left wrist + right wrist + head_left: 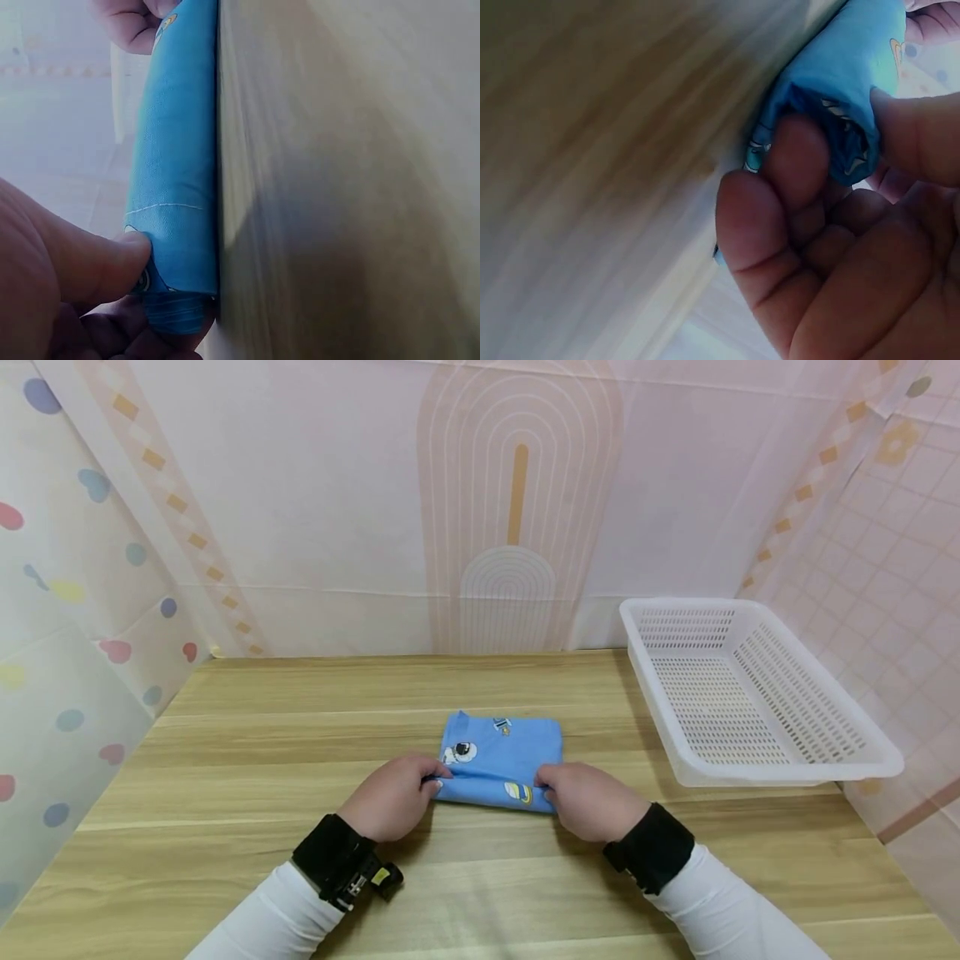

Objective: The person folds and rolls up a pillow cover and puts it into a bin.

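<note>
A blue printed cloth with astronaut and planet pictures lies on the wooden table, its near edge rolled into a thick fold. My left hand pinches the left end of that roll; in the left wrist view the thumb presses on the blue cloth with fingers curled beneath. At the roll's right end my right hand grips it between thumb and fingers. The right wrist view shows the layered open end of the roll between the fingertips.
A white perforated plastic basket stands at the right on the wooden table. Patterned cloth hangings enclose the back and both sides. Each wrist wears a black strap.
</note>
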{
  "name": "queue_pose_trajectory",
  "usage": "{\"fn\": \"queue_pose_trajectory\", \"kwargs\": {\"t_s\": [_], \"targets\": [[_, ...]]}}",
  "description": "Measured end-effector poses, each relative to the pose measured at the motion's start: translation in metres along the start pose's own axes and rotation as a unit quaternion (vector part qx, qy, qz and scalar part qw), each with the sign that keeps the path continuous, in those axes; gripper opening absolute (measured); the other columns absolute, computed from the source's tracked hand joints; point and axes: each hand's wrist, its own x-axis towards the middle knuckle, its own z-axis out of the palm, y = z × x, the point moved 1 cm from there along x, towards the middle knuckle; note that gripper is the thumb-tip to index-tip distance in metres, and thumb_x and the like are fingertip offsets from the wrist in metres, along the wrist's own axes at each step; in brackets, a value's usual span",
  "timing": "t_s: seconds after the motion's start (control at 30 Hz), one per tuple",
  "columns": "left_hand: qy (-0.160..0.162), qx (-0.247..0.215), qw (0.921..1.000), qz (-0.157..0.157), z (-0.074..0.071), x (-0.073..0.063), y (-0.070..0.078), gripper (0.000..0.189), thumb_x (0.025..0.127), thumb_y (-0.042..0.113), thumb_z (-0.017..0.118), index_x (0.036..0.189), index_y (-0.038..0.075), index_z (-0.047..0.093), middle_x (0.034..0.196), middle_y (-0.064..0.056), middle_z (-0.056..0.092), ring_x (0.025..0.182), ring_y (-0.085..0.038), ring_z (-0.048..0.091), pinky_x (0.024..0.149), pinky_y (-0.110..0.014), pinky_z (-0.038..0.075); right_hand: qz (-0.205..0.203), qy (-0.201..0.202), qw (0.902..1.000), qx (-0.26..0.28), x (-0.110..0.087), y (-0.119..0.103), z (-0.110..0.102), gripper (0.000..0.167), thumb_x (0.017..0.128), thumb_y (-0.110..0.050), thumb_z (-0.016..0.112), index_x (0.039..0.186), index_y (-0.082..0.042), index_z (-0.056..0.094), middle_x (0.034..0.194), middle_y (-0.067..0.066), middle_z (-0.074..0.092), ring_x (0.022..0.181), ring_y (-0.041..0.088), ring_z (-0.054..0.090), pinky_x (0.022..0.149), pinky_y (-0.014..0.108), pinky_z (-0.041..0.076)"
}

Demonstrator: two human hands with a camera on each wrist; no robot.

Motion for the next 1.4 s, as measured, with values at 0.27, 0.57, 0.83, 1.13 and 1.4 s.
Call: {"fn": "queue_pose_trajectory", "kwargs": {"t_s": [0.27, 0.57, 0.83, 1.13, 1.4], "targets": [[-0.002, -0.013, 0.9999, -0.008, -0.001, 0.004, -0.003, 0.022, 0.106, 0.012, 0.059, 0.119, 0.017, 0.077, 0.129, -0.004, 0.073, 0.104, -0.018, 0.062, 0.093, -0.043, 0.051, 0.021, 0.017, 0.9996, 0.002, 0.002, -0.002, 0.001, 0.007, 0.103, -0.008, 0.063, 0.1, -0.01, 0.069, 0.091, 0.002, 0.071, 0.081, 0.013, 0.062, 0.081, 0.04, 0.058], [0.016, -0.014, 0.9998, -0.002, -0.004, 0.007, -0.003, 0.011, 0.103, 0.012, 0.064, 0.098, 0.021, 0.067, 0.096, 0.0, 0.067, 0.082, -0.017, 0.057, 0.078, -0.035, 0.048, 0.043, 0.051, 0.9977, -0.009, 0.005, -0.005, -0.001, 0.006, 0.098, -0.008, 0.072, 0.103, -0.008, 0.077, 0.095, 0.004, 0.069, 0.087, 0.016, 0.059, 0.083, 0.038, 0.055], [0.049, 0.012, 0.9981, 0.034, 0.0, 0.004, 0.003, 0.009, 0.098, 0.004, 0.069, 0.095, 0.012, 0.074, 0.105, -0.002, 0.068, 0.095, -0.018, 0.064, 0.088, -0.039, 0.056, 0.013, 0.057, 0.9981, 0.021, 0.004, -0.006, -0.003, 0.014, 0.095, 0.001, 0.071, 0.099, -0.012, 0.073, 0.096, -0.001, 0.066, 0.089, 0.014, 0.057, 0.085, 0.037, 0.055], [0.125, 0.113, 0.9802, 0.103, 0.004, -0.003, 0.01, 0.02, 0.089, -0.002, 0.074, 0.089, 0.016, 0.081, 0.093, 0.004, 0.076, 0.093, -0.017, 0.072, 0.091, -0.046, 0.056, -0.029, 0.064, 0.9966, -0.043, 0.003, -0.006, 0.002, 0.013, 0.092, 0.0, 0.076, 0.097, -0.011, 0.081, 0.095, 0.0, 0.072, 0.089, 0.015, 0.066, 0.083, 0.034, 0.059], [0.106, 0.147, 0.9757, 0.123, 0.001, -0.006, 0.012, 0.015, 0.083, 0.005, 0.085, 0.093, 0.016, 0.084, 0.095, 0.005, 0.076, 0.096, -0.016, 0.073, 0.094, -0.047, 0.055, -0.068, 0.061, 0.9927, -0.078, 0.0, -0.008, -0.001, 0.011, 0.09, -0.001, 0.077, 0.095, -0.01, 0.082, 0.093, 0.0, 0.072, 0.087, 0.014, 0.065, 0.08, 0.033, 0.058]]}}
